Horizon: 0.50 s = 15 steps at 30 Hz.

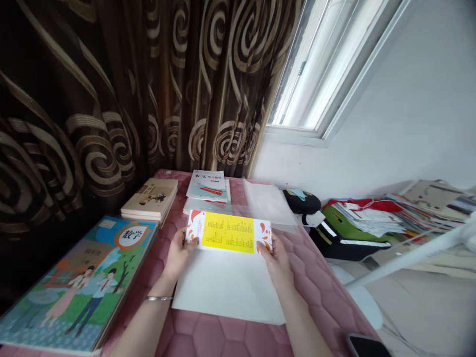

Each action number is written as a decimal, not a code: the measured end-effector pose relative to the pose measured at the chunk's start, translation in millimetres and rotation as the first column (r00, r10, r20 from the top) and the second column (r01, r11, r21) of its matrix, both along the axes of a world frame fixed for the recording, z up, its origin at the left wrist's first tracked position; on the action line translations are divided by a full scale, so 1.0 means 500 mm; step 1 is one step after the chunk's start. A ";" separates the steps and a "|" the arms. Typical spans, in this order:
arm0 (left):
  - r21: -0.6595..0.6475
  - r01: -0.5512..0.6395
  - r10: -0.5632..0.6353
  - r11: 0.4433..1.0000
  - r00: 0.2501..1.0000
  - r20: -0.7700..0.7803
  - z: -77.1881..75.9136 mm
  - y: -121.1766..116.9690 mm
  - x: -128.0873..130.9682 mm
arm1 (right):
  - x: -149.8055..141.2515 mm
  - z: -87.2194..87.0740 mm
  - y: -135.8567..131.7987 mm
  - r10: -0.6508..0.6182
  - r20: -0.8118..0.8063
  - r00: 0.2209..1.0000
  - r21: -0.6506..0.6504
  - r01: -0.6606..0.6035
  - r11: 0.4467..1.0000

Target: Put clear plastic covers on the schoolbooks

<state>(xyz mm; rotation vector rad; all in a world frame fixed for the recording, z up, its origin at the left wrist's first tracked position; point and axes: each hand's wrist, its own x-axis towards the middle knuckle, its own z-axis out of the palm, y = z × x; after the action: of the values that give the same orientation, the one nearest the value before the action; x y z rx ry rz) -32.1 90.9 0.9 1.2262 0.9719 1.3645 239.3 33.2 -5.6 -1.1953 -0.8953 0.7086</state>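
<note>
A printed card (228, 233) with a yellow panel and red leaf shapes at its ends is held up between my two hands. My left hand (181, 252) pinches its left end, thumb in front. On the opposite end my right hand (277, 260) grips it the same way. Below the card, a white sheet (226, 287) lies flat on the pink quilted surface (208, 334); I cannot tell whether it is paper or a cover. Just beyond the card are booklets with red and teal covers (206, 186) and clear plastic sheets (266, 198).
At left lie a large math textbook (85, 282) and a stack of tan books (150, 198). A phone (366, 344) rests at the front right edge. Right of the surface are a green and black bag (344, 233), piled papers (427, 203) and a white pole (405, 258). A patterned curtain (186, 89) hangs behind.
</note>
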 end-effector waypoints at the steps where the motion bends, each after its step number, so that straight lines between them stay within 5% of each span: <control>1: 0.004 0.001 -0.001 1.000 1.000 -0.003 -0.002 0.001 0.000 | 0.000 -0.002 0.001 -0.008 0.004 1.000 0.003 0.008 1.000; 15: 0.040 -0.017 0.019 0.999 0.998 -0.059 0.004 -0.004 0.002 | 0.001 -0.003 0.006 0.005 -0.001 1.000 -0.034 -0.005 0.999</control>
<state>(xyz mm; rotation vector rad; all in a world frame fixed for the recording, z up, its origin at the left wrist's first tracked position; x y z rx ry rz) -31.3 88.9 2.7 1.2974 1.0037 1.3735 239.7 36.0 -7.2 -1.2231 -0.8885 0.7310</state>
